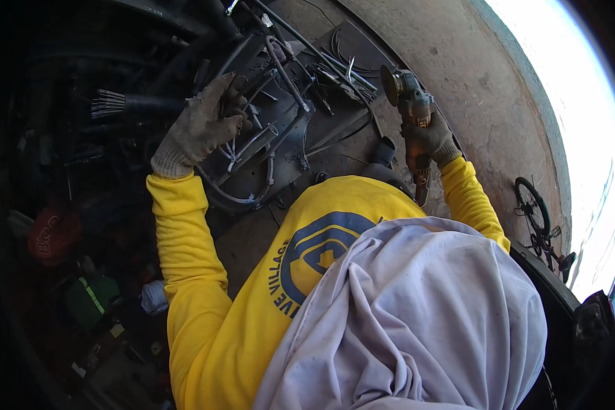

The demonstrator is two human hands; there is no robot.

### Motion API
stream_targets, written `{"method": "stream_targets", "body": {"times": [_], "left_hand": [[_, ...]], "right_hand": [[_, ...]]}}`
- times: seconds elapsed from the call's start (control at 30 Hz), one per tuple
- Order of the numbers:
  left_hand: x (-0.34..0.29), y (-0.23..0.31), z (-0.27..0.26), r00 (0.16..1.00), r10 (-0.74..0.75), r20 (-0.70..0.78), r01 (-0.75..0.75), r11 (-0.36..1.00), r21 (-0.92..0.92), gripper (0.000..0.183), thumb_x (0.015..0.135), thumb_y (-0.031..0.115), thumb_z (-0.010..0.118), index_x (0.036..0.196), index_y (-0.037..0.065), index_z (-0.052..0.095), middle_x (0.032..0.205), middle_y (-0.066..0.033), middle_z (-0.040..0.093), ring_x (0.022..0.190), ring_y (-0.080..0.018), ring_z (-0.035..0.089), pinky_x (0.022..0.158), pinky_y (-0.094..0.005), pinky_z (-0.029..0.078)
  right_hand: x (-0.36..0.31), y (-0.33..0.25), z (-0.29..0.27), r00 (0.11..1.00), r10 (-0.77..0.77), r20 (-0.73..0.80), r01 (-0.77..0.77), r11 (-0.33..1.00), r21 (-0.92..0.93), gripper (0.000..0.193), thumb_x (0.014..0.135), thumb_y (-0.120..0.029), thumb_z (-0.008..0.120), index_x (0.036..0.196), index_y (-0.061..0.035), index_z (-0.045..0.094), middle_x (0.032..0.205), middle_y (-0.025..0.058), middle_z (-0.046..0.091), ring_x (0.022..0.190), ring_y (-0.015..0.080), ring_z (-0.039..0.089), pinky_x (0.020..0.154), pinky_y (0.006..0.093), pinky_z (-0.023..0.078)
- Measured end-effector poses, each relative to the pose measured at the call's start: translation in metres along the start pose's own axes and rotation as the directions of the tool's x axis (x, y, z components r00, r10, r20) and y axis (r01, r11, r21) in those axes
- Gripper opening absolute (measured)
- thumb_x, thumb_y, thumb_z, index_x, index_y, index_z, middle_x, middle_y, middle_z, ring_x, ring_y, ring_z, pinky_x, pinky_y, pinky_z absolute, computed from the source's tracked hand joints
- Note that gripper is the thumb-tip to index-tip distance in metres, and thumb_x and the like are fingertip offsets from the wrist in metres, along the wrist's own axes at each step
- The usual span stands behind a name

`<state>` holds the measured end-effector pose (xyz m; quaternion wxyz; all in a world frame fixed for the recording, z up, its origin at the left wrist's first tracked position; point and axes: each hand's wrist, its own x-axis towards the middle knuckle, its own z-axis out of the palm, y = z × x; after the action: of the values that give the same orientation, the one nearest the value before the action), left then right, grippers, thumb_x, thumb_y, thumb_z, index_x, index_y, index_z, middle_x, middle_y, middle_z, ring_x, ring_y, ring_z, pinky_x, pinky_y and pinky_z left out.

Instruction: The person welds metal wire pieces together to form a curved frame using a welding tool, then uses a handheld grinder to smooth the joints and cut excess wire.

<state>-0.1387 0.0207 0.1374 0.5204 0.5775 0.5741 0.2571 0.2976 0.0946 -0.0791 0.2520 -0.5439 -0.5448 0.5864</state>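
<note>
My right hand (pixel 427 137), in a grey-brown work glove, is wrapped round the body of an angle grinder (pixel 417 102). The grinder's disc (pixel 390 85) is at its far end, apart from the metalwork. On the other side, my left hand (pixel 201 126) wears a similar glove, thumb and fingers apart, with nothing seen in its grasp. It hovers at the left edge of a welded frame of bent metal rods and tubes (pixel 295 96); whether the fingertips touch it cannot be made out. A curved rod (pixel 236 198) of this metalwork bends below that hand.
Loose thin rods (pixel 345 76) lie on a dark metal plate (pixel 362 44) beyond the frame. A bundle of rods (pixel 109 104) sticks out at left. A bicycle (pixel 534 212) is on the concrete floor (pixel 471 75) at right. Dim clutter includes a red bag-like item (pixel 51 236) and green cloth (pixel 92 301).
</note>
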Motion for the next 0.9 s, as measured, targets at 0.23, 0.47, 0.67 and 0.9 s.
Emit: {"method": "stream_targets", "body": {"times": [0.23, 0.47, 0.67, 0.9], "left_hand": [[0.008, 0.002, 0.011, 1.0, 0.01, -0.019, -0.008, 0.993, 0.117, 0.07, 0.088, 0.018, 0.068, 0.15, -0.002, 0.041, 0.114, -0.011, 0.059, 0.099, -0.0191, 0.064, 0.088, -0.0343, 0.056], [0.002, -0.006, 0.034, 0.989, 0.148, -0.005, -0.127, 0.866, 0.483, 0.066, 0.09, 0.018, 0.067, 0.147, -0.003, 0.042, 0.114, -0.0157, 0.061, 0.099, -0.0223, 0.064, 0.088, -0.0355, 0.057], [-0.01, -0.024, 0.049, 0.947, 0.318, -0.049, -0.245, 0.812, 0.53, 0.073, 0.082, 0.026, 0.071, 0.145, -0.001, 0.043, 0.105, -0.0176, 0.063, 0.089, -0.0263, 0.069, 0.08, -0.0381, 0.059], [-0.021, -0.025, 0.069, 0.914, 0.4, -0.064, -0.285, 0.748, 0.599, 0.076, 0.081, 0.014, 0.071, 0.148, -0.001, 0.038, 0.109, -0.0145, 0.059, 0.08, -0.0204, 0.068, 0.072, -0.0334, 0.06]], "right_hand": [[-0.028, -0.029, 0.028, 0.995, -0.02, -0.095, 0.018, 0.999, -0.028, 0.051, 0.075, -0.022, 0.081, 0.121, -0.0075, 0.061, 0.101, 0.0076, 0.071, 0.084, 0.0176, 0.069, 0.078, 0.0349, 0.057], [-0.054, -0.037, 0.047, 0.997, -0.044, -0.065, 0.052, 0.991, 0.127, 0.052, 0.076, -0.005, 0.079, 0.123, -0.0049, 0.058, 0.1, 0.0076, 0.067, 0.085, 0.0205, 0.068, 0.078, 0.0374, 0.059], [-0.05, -0.022, 0.05, 0.997, -0.077, 0.011, 0.076, 0.993, 0.087, 0.057, 0.076, -0.017, 0.081, 0.127, -0.0077, 0.058, 0.108, 0.0066, 0.069, 0.095, 0.0187, 0.067, 0.088, 0.0338, 0.055], [-0.038, -0.034, 0.048, 0.992, -0.025, 0.12, 0.036, 0.996, -0.087, 0.07, 0.07, -0.021, 0.086, 0.132, -0.0098, 0.057, 0.116, 0.0095, 0.068, 0.106, 0.0232, 0.065, 0.095, 0.0372, 0.053]]}}
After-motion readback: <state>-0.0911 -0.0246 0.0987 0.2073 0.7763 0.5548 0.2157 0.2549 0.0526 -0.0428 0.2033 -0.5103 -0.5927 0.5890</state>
